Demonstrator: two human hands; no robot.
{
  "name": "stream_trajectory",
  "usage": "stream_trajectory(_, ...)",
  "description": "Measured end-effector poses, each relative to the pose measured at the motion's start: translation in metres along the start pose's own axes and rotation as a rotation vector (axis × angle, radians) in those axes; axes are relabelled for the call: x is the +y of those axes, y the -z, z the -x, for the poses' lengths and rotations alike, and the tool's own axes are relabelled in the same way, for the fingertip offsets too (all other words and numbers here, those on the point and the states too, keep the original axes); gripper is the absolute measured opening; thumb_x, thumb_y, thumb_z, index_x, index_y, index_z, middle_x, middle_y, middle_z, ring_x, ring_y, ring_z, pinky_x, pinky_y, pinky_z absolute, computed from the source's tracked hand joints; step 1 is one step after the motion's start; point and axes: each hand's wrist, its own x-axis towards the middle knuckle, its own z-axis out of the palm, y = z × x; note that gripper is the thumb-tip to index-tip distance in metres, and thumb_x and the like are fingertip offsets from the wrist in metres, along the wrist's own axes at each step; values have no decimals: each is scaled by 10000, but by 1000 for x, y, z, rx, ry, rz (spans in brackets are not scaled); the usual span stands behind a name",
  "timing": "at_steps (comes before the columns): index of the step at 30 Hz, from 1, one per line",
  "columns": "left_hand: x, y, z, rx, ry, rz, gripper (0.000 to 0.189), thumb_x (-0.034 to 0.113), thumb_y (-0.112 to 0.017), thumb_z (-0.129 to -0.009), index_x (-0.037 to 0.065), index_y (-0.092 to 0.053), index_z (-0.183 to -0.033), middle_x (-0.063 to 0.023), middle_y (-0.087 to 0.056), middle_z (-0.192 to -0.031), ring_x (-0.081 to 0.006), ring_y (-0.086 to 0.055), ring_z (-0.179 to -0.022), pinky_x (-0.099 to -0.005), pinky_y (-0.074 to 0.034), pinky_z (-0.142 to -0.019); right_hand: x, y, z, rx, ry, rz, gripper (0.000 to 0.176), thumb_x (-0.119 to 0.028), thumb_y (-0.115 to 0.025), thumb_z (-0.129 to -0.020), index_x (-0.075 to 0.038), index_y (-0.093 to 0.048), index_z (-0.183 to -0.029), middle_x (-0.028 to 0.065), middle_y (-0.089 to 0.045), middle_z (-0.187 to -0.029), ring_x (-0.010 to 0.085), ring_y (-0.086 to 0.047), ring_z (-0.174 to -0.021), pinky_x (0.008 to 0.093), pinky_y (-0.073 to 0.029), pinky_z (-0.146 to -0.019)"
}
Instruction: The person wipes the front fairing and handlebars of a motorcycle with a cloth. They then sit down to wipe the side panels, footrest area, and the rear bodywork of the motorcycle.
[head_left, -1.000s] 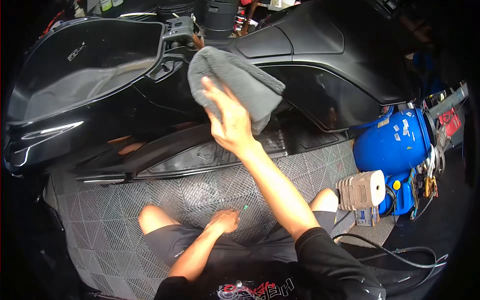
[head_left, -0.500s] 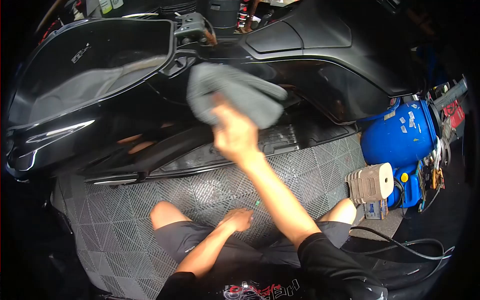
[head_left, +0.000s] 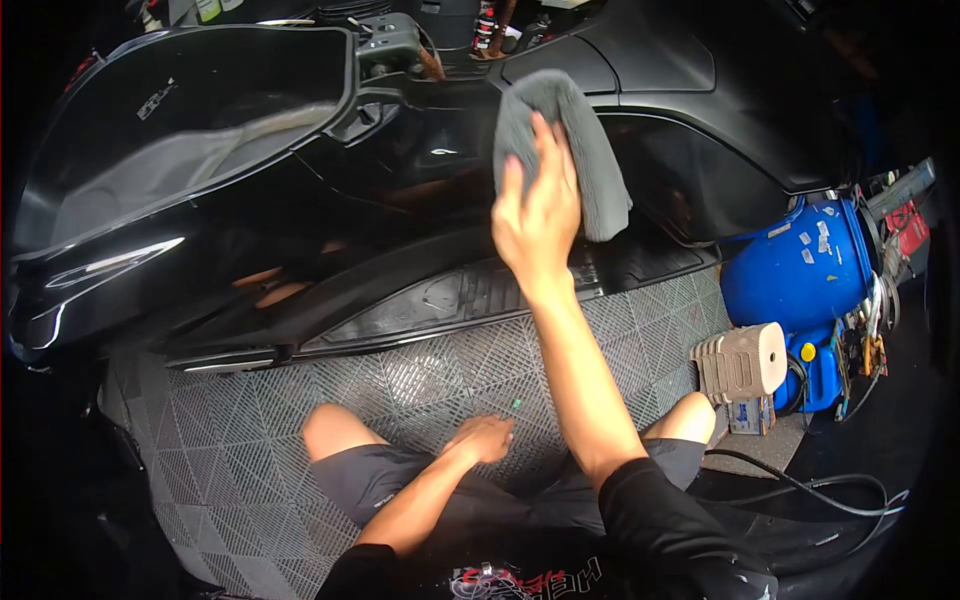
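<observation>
A glossy black scooter body with an open storage compartment at its left spans the upper part of the view. My right hand has its fingers on a folded grey cloth, which lies against the black panels right of the compartment. My left hand hangs low over the floor between my knees, its fingers curled together; whether anything is inside them is hidden. The black footboard runs below the cloth.
Grey grid floor tiles lie beneath me. At the right are a blue barrel, a beige ribbed stool, a blue jug and a black hose.
My right hand has moved right and upward with the cloth, away from the area near the compartment's edge. My left hand has hardly moved.
</observation>
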Motion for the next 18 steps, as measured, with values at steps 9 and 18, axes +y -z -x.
stream_trajectory(9,2,8,-4,-84,-36,1,457,289,-481,-1044,45,-550,-1424,-241,-579,-1412,-414,-541,-1332,-529,-432,-1112,2,0,40,-126,215,32,552,-5,-680,-868,53,-514,-1391,210,-539,-1498,424,-540,-1353,494,-481,-1084)
stream_trajectory(18,-3,-12,-8,23,-98,-8,355,275,-513,-1025,55,-619,-1283,-242,-667,-1231,-427,-629,-1185,-546,-480,-1023,-44,-26,21,-109,278,58,580,-49,-688,-875,103,-513,-1406,267,-600,-1392,443,-553,-1330,478,-471,-1088)
